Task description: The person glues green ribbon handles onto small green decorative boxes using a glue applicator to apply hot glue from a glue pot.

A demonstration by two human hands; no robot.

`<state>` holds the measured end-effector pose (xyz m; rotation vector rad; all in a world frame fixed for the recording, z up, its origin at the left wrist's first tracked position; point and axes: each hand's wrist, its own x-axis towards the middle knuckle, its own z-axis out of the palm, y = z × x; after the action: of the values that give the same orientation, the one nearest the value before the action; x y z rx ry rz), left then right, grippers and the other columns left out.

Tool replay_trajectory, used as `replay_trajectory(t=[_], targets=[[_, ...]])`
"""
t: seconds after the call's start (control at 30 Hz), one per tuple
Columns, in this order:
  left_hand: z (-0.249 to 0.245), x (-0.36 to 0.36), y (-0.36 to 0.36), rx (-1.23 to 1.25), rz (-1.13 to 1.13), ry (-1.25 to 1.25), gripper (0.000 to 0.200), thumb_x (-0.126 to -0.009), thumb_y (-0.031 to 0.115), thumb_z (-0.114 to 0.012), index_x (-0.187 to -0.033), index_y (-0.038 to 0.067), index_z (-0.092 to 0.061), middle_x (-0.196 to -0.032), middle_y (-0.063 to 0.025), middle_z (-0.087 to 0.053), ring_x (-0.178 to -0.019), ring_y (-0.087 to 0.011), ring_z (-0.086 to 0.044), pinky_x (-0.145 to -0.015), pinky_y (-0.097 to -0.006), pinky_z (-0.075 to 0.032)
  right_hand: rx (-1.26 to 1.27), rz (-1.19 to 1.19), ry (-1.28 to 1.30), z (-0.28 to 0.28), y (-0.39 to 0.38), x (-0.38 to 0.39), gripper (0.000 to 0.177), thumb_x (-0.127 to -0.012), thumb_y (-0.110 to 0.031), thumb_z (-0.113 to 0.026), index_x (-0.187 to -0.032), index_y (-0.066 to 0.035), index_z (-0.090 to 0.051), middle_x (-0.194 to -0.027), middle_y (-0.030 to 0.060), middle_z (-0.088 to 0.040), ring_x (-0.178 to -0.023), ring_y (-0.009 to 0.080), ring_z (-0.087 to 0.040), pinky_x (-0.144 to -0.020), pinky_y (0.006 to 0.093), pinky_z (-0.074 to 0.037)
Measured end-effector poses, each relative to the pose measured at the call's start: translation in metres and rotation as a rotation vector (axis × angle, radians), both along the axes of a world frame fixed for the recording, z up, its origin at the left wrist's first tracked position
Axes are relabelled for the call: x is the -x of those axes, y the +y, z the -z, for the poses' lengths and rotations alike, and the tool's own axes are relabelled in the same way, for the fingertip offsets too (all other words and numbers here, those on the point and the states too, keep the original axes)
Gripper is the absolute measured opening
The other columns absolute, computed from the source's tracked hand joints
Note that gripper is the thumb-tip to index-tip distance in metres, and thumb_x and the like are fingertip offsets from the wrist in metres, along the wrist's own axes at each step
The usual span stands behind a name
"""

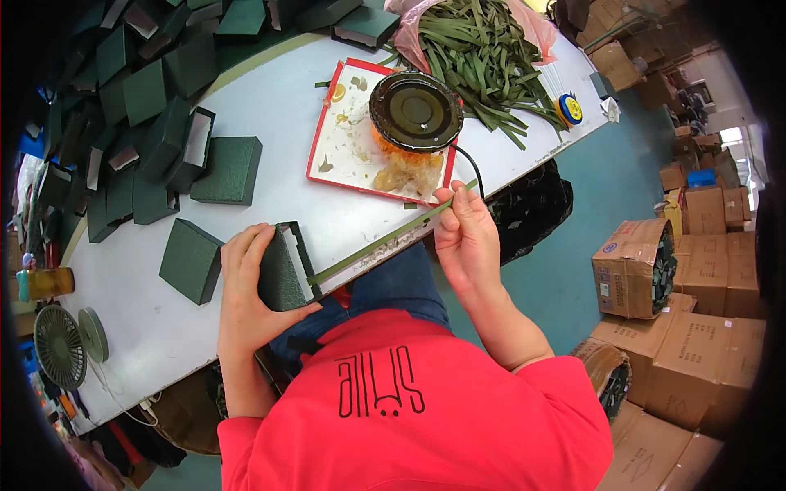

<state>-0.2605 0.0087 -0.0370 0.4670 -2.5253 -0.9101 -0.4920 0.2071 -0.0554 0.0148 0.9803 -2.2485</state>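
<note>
My left hand [243, 282] is closed round a dark green box [282, 273] at the table's near edge, its pale inside facing right. A long green ribbon [377, 244] runs from the box's lower right corner up to the right. My right hand [468, 231] pinches the ribbon's far end between thumb and fingers, keeping it fairly straight along the table edge. Just beyond that hand stands a round black-topped pot [416, 111] with crusted amber glue-like residue down its side. It sits on a red-rimmed white tray [318, 155].
Single green boxes [191, 260] lie left of my left hand, with a large heap [147, 90] behind. A pink bag [409, 33] holds many green ribbons [483, 57]. A small fan [60, 347] stands at left; cardboard cartons [688, 352] are stacked on the right floor.
</note>
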Motion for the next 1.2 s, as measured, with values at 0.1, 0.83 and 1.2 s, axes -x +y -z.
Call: replay_trajectory(t=[0.1,0.83,1.2], targets=[[0.002,0.004,0.0,-0.002,0.024,-0.003,0.108,-0.048,0.027,-0.095,-0.142,0.003,-0.048,-0.142,-0.0174,-0.048,-0.13,-0.037,-0.046,-0.109,-0.0452,-0.038,-0.004,-0.003,0.006,-0.002,0.0,0.007,0.016,-0.102,-0.018,-0.06,-0.109,-0.004,-0.059,-0.094,0.0069,-0.069,-0.064,0.0067,-0.056,-0.057,0.0207,-0.048],[-0.009,0.036,0.016,0.017,0.141,0.019,0.099,-0.05,0.03,-0.094,-0.137,0.007,-0.053,-0.137,-0.0151,-0.05,-0.125,-0.039,-0.046,-0.105,-0.0499,-0.037,-0.446,-0.111,0.35,-0.012,-0.028,0.049,0.021,-0.097,-0.022,-0.067,-0.089,-0.003,-0.065,-0.064,-0.003,-0.052,-0.045,0.0036,-0.038,-0.04,0.0209,-0.026],[-0.006,0.034,0.012,0.016,0.136,0.042,0.101,-0.05,0.03,-0.095,-0.137,0.005,-0.052,-0.137,-0.0156,-0.05,-0.125,-0.0394,-0.047,-0.105,-0.0495,-0.037,-0.327,-0.101,0.268,-0.009,-0.017,0.041,0.018,-0.097,-0.019,-0.066,-0.091,-0.002,-0.063,-0.063,-0.0017,-0.05,-0.047,0.0044,-0.035,-0.042,0.0204,-0.027]])
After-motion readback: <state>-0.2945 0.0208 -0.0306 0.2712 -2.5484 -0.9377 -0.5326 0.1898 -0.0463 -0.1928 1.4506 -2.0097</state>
